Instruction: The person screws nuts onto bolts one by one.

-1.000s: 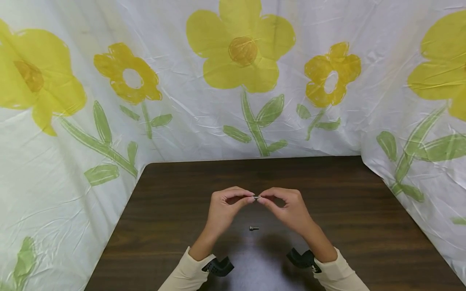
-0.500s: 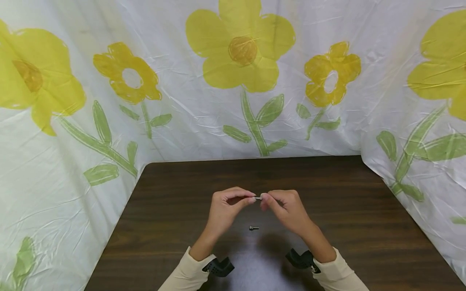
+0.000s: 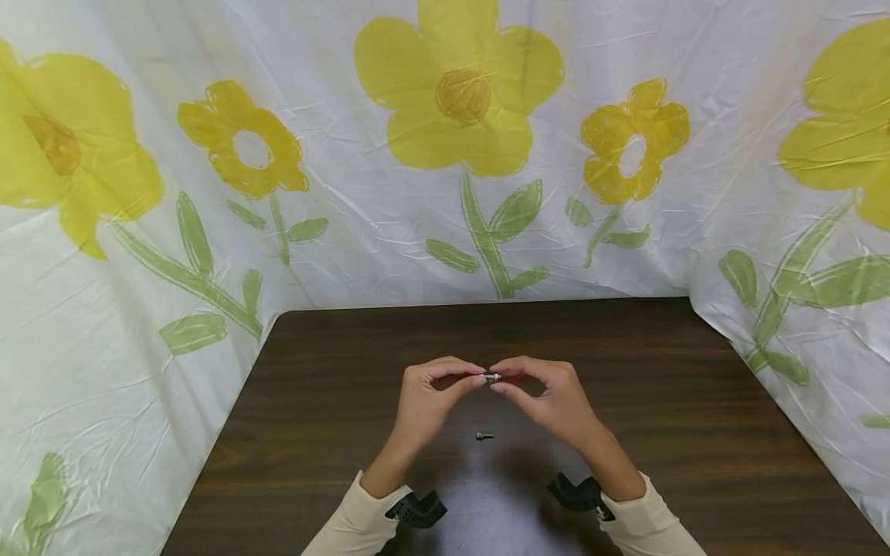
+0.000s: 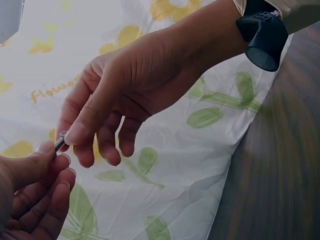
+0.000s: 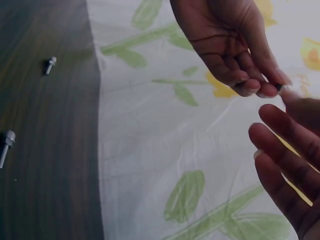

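Note:
A small metal bolt [image 3: 490, 378] is held level between both hands above the table. My left hand [image 3: 426, 398] pinches one end between thumb and fingertips. The thumb and index fingertip of my right hand [image 3: 549, 394] lie on either side of the other end, where a wider, paler part shows. In the left wrist view the bolt [image 4: 60, 142] slants, with the right thumb right at its wider end. Fingertips hide most of the bolt in the right wrist view. Another bolt [image 3: 484, 436] lies on the table below the hands.
The dark wood table [image 3: 334, 347] has a white curtain with yellow flowers [image 3: 348, 232] behind it and at its sides. The right wrist view shows two bolts on the table, one farther off [image 5: 50, 65] and one nearer [image 5: 7, 147]. Black bands [image 3: 419, 510] sit at both wrists.
The right fingertips shift at the bolt's end: close together, then rolled over, now spread to either side with its wider part visible. The left hand stays nearly still.

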`<state>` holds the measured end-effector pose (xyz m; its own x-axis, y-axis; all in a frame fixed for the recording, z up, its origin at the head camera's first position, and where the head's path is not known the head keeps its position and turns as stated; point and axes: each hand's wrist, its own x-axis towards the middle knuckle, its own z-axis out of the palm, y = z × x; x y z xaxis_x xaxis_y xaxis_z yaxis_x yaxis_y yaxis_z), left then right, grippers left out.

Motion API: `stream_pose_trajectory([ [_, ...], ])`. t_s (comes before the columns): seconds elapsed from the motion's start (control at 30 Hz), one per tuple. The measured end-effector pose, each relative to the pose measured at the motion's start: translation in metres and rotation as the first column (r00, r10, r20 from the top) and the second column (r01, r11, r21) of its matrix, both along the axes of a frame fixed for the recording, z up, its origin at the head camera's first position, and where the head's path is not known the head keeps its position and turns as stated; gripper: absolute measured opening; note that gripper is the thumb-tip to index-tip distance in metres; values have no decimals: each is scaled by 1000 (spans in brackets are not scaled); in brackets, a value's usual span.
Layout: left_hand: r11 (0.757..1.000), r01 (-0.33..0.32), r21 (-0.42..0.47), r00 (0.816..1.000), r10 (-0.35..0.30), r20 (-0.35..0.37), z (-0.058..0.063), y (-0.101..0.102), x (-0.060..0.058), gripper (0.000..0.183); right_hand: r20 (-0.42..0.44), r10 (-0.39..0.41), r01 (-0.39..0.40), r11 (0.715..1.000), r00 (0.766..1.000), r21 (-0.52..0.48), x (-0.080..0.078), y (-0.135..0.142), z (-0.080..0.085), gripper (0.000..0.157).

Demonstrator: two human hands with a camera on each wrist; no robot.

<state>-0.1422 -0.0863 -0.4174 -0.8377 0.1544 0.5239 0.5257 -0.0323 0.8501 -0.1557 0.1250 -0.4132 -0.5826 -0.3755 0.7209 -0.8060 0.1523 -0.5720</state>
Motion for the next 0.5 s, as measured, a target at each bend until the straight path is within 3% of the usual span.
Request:
stream_pose_trajectory([
  [0.13,1000,9,6,1000,-9,1,1,0,0,9,-14,-5,5,1000,1000,-8,-1,-1,-1,28],
  [0.3,1000,20,6,1000,-20,10,1,1,2,9,27,-6,6,1000,1000,12,0,-1,-2,18],
  [0.5,1000,19,0,1000,-19,15,1,2,4,8,50,-7,6,1000,999,20,2,-2,-2,23],
])
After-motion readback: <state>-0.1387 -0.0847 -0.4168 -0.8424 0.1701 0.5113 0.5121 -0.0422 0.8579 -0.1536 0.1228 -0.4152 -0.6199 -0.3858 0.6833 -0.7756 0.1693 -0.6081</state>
